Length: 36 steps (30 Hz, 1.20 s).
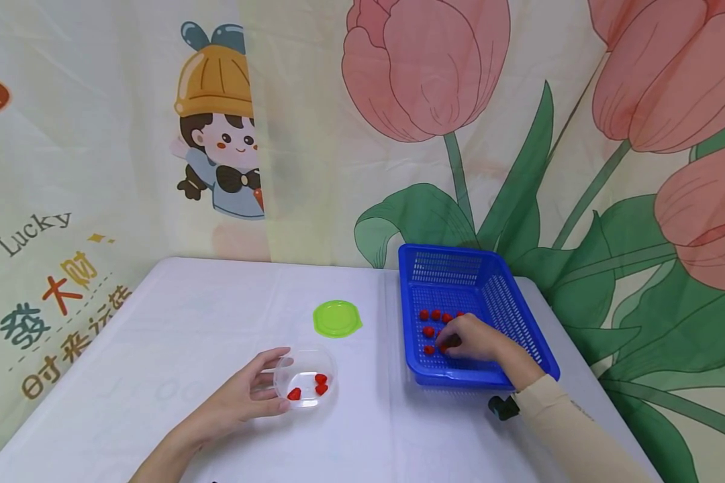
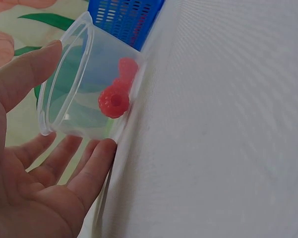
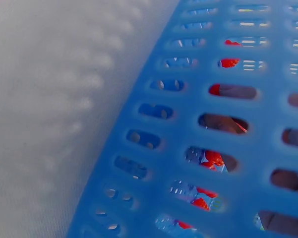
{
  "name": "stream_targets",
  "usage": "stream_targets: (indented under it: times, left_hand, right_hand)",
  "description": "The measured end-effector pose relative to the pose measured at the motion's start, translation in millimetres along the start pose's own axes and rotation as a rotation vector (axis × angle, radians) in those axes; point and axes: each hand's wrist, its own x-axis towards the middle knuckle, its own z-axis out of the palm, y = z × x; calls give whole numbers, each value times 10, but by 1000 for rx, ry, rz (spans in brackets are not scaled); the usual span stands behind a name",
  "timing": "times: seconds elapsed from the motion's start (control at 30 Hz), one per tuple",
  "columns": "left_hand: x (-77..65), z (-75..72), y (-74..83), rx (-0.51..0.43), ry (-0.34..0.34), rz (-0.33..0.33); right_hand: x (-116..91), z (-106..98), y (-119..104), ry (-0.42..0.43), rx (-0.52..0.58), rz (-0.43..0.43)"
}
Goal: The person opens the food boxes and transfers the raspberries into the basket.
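My left hand (image 1: 244, 394) holds a clear plastic cup (image 1: 303, 365) on the white table, its thumb on one side and fingers on the other. Inside lie several small red raspberries (image 2: 114, 100); one shows a hollow end in the left wrist view. My right hand (image 1: 474, 337) reaches down into a blue plastic basket (image 1: 421, 370), fingers bent among more raspberries (image 1: 428, 331). A red one sits right at the fingertips, and I cannot tell whether they pinch it. In the right wrist view, the basket's slotted wall (image 3: 188, 129) hides most of this hand.
A bright green lid (image 1: 336, 319) lies flat on the table between the cup and the basket, farther back. The white-covered table (image 1: 217, 302) ends at a printed cloth backdrop (image 1: 308, 134). A dark wrist-worn device (image 1: 503, 407) is beside the right sleeve, just in front of the basket.
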Motion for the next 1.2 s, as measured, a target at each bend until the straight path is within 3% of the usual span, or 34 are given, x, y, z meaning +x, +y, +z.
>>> stream_targets:
  times: [0.37, 0.73, 1.2]
  left_hand:
    - [-2, 0, -3, 13, 6, -2]
    - [5, -6, -20, 9, 3, -1]
    - [-4, 2, 13, 1, 6, -19]
  right_hand:
    - [3, 2, 11, -1, -7, -7]
    - [-14, -15, -33, 3, 30, 40]
    - [-80, -123, -109, 136, 60, -12]
